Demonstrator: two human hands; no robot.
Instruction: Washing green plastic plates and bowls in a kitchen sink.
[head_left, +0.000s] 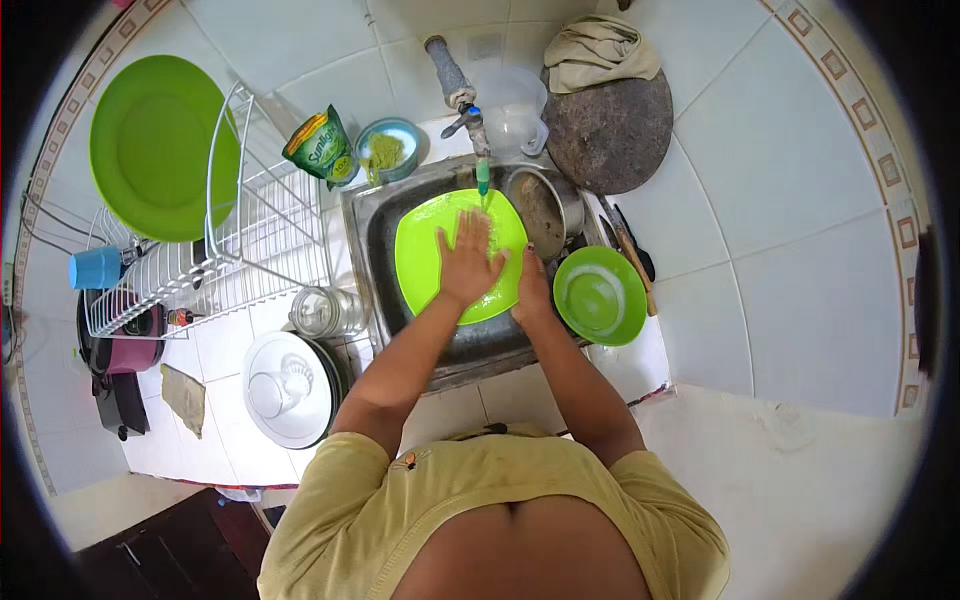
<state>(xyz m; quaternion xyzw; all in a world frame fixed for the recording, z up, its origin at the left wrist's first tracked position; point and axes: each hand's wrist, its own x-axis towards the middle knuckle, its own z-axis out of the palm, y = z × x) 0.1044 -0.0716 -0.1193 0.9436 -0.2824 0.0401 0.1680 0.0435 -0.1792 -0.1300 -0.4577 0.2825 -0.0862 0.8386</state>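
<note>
A square lime-green plate (420, 247) is over the metal sink (382, 300), under the tap (478, 135); its surface looks wet. My left hand (471, 259) lies spread flat on the plate, fingers towards the tap outlet. With my right hand (532, 289) I grip the plate's right edge. Just right of that hand sits a green bowl (600, 296) with whitish suds in it. A metal pot (540, 214), brownish inside, leans in the sink behind my right hand.
Left stand a white wire dish rack (277, 217) with a large green plate (161, 146), glass jars (326, 312) and stacked plates (262, 427). Behind are a Sunlight pouch (322, 146), a scourer bowl (390, 150), a plastic jug (510, 105) and a round dark board (615, 135). Knives (634, 255) lie right.
</note>
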